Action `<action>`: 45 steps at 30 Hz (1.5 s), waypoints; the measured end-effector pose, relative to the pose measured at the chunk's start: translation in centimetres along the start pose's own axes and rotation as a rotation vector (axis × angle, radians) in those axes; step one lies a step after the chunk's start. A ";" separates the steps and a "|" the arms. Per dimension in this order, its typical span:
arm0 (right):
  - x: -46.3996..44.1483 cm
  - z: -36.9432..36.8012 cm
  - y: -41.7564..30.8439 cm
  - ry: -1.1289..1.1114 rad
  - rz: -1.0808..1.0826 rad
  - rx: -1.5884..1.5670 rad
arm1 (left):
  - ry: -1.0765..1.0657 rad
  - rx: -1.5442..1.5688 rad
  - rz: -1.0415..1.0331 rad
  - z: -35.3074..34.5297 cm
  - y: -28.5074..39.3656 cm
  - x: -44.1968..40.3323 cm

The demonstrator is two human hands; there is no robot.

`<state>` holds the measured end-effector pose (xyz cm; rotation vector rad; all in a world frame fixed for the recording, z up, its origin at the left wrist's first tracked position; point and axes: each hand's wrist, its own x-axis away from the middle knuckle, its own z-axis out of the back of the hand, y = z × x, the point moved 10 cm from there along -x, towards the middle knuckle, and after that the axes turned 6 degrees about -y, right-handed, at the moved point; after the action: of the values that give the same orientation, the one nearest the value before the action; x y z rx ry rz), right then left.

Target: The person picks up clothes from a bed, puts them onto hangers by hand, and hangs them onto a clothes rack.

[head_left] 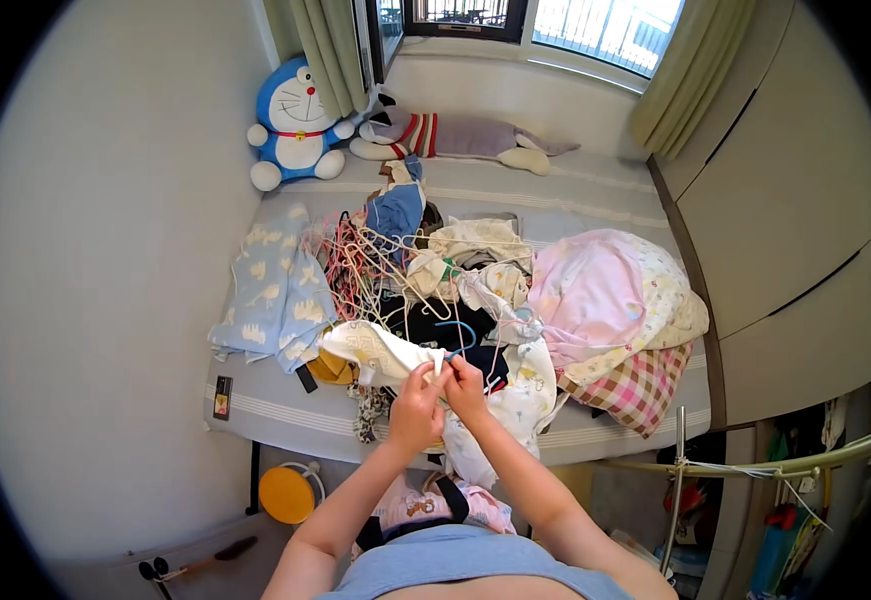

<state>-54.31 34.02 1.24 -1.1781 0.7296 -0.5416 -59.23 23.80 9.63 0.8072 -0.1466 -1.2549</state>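
Both hands meet over the front of the bed. My left hand is closed on a white garment with a faint print, which stretches away to the left. Right beside it, my right hand is closed at the base of a blue clothes hanger, whose hook points up. Most of the hanger's frame is hidden by cloth and fingers. Beneath my right forearm lies a white printed cloth. Dark clothes lie just beyond the hands.
A tangle of pink and white hangers lies behind the hands. A blue blanket is at left, a pink blanket and checked pillow at right. Plush toys rest at the back. A metal rail stands front right.
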 end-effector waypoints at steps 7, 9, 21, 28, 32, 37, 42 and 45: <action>1.0 1.7 -3.6 -0.107 -0.086 -0.398 | 0.077 -0.349 -0.298 8.0 3.3 -2.6; 1.6 1.6 -4.4 -0.103 -0.067 -0.450 | -0.169 -0.376 -0.336 6.3 1.0 -2.9; 6.9 -2.1 -15.6 0.337 0.400 0.632 | 0.096 -0.156 -0.357 12.0 -0.3 -1.4; 11.2 -7.2 -14.2 0.236 0.374 0.372 | 0.138 -0.058 -0.319 13.4 -3.0 -0.1; 14.3 -8.3 -9.7 0.013 0.183 0.726 | 0.193 0.093 -0.253 13.9 -7.0 0.3; 18.1 -1.8 -12.3 0.249 0.132 0.978 | 0.085 0.148 -0.458 13.1 -6.0 1.5; 22.1 2.9 -14.5 0.346 0.077 1.064 | 0.108 0.024 -0.909 12.0 -0.6 3.8; 25.0 5.4 -14.8 0.403 0.026 1.007 | 0.139 -0.082 -1.063 10.0 3.5 5.2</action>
<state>-33.88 14.94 10.81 -0.1170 0.6668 -0.9861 -59.85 14.86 17.36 0.9237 0.5140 -2.1637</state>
